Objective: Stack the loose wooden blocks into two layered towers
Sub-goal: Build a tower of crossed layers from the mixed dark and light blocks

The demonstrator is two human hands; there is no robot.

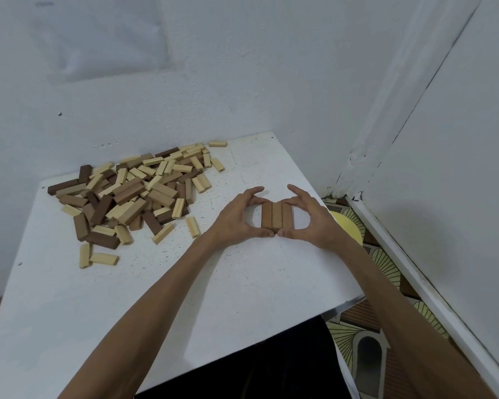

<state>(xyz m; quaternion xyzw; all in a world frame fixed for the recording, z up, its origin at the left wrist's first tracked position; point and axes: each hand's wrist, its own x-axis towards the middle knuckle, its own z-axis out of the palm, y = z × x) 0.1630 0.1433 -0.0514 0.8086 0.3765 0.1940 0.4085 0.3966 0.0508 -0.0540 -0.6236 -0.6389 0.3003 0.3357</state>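
View from my head, looking down at a white table. My left hand and right hand cup a row of three brown blocks that lies flat on the table toward its right edge. The blocks sit side by side, touching, their long axes running away from me. Both thumbs meet at the near ends, and the curled index fingers reach round to the far ends, so each hand pinches the row lengthwise, squaring it up. The other fingers arch above the table, holding nothing. The pile of loose blocks, pale and dark mixed, lies well apart to the left and farther back. My left hand is the nearer one to it, so I judge that hand best placed to fetch the next block, which would need to lie crosswise over this row. My fingertips cover the far ends of the row, so I cannot tell how firmly they press there. Many blocks in the pile are buried under others. A yellow round thing beyond the table edge is partly hidden by my right wrist.
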